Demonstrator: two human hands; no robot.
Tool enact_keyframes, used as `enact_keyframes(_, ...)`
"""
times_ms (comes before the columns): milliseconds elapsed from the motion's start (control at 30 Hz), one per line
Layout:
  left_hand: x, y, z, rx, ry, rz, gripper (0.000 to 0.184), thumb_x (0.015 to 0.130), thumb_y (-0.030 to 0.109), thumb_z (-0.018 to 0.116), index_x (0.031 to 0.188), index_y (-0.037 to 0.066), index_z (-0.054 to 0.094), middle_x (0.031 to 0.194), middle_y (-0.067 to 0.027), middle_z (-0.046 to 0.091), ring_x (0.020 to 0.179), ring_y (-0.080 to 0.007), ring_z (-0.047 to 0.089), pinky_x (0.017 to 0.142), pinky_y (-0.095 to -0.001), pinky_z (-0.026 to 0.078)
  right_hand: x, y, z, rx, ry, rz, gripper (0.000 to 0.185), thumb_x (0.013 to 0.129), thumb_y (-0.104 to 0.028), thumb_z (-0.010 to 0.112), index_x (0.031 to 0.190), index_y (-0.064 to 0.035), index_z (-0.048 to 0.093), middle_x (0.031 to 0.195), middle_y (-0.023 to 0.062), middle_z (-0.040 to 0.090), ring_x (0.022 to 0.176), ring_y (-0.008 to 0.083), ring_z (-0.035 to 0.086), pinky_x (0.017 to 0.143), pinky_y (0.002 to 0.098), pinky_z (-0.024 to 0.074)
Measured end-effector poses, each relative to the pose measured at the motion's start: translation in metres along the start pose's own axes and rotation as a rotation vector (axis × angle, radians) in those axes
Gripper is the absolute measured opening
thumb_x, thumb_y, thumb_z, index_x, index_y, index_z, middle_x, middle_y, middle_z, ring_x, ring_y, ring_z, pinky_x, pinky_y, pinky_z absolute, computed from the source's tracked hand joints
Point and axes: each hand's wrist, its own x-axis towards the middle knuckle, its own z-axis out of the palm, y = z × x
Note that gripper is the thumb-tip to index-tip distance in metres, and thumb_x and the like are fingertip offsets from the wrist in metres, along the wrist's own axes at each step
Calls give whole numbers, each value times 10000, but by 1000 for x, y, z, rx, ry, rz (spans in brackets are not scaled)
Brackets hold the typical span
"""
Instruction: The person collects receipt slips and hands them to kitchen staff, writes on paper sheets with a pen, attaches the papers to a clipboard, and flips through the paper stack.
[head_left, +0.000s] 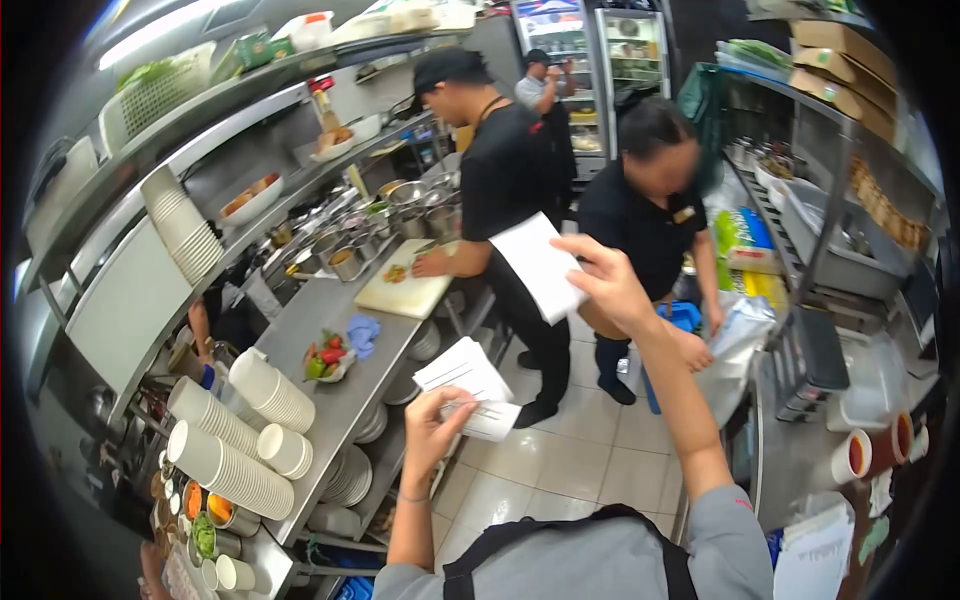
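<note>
Between thumb and fingers, my left hand (437, 432) pinches a small bunch of white paper slips (466, 376) with dark printed lines. The slips fan out over the gap between the counter and the floor. Raised higher and further right, my right hand (606, 283) grips a single-looking white paper slip (536, 264) by its right edge. No writing can be made out on that side of it. The two hands are apart, and both are held in the air in front of my grey shirt.
Left, a steel counter (300, 345) carries stacked paper cups (230, 470), a bowl of peppers (326, 358) and a cutting board (405, 280), where a co-worker in black (515, 170) works. Another person (640, 200) stands ahead beside bags. Red sauce tubs (858, 455) line the right counter.
</note>
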Motion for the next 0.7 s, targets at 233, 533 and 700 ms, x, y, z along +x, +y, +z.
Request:
enact_keyframes(233,29,-57,-119,166,108,-210,87,710,28,694,771,36,632,711,4,590,564,-60,406,485,-218,282,234,94,134,132,-152,-114,386,764,94,461,1116,-4,583,1012,50,590,691,73,537,575,219,466)
enact_keyframes(533,76,-140,-165,416,298,-336,103,685,14,700,753,12,623,699,-38,624,615,-117,508,545,-236,366,568,219,197,627,382,-41,112,770,73,554,823,9,630,841,82,645,650,155,584,559,269,491)
enact_keyframes(700,120,-194,-182,609,468,-445,99,686,26,700,742,15,618,694,-35,593,605,-117,475,543,-247,344,762,262,204,761,824,-60,197,791,41,454,718,-9,629,807,119,632,628,185,583,514,308,469)
